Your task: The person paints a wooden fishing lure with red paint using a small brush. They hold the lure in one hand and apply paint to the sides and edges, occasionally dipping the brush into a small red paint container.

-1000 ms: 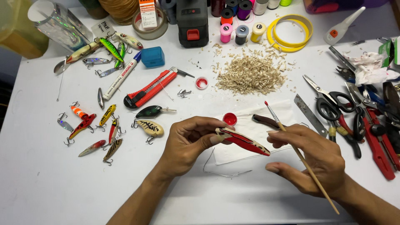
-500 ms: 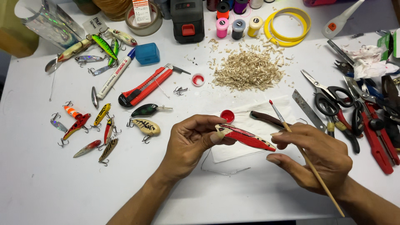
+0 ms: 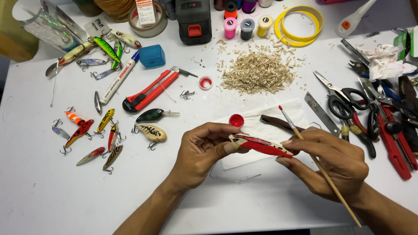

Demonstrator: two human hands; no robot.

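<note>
The left hand (image 3: pixel 198 152) pinches the red wooden lure (image 3: pixel 261 146) over the white paper (image 3: pixel 278 126) at the worktop's centre, the right hand (image 3: pixel 335 167) clamps its tail and a thin brush (image 3: pixel 305 141), whose wet tip at 12 o'clock could smear fresh paint onto fingers.

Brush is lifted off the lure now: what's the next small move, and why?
Probably dip the brush tip into the open red paint pot. The right hand holds it raised just beside that pot, while the left hand steadies the partly red lure.
</note>
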